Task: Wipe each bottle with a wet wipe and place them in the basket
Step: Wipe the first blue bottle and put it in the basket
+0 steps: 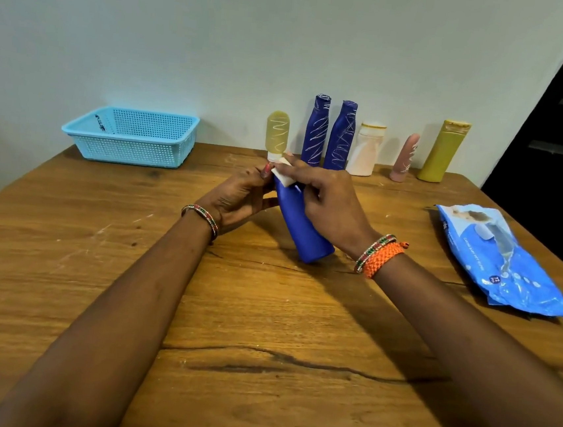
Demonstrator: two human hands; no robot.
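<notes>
Head view: dead centre, the blue bottle (301,225) is tilted, its base toward 5 o'clock on the table (96,264). The left hand (240,195) has a grip round its upper part; the right hand (325,204) pinches a white wipe (283,174) against its top. The basket (132,137) sits at 10 o'clock, 6 bottles (340,136) stand at 12, and the wipes pack (499,258) lies at 3.

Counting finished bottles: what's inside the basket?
No bottle shows in the basket; only a small dark mark on its inner left wall. Its front wall covers part of the floor, so that part cannot be checked.
</notes>
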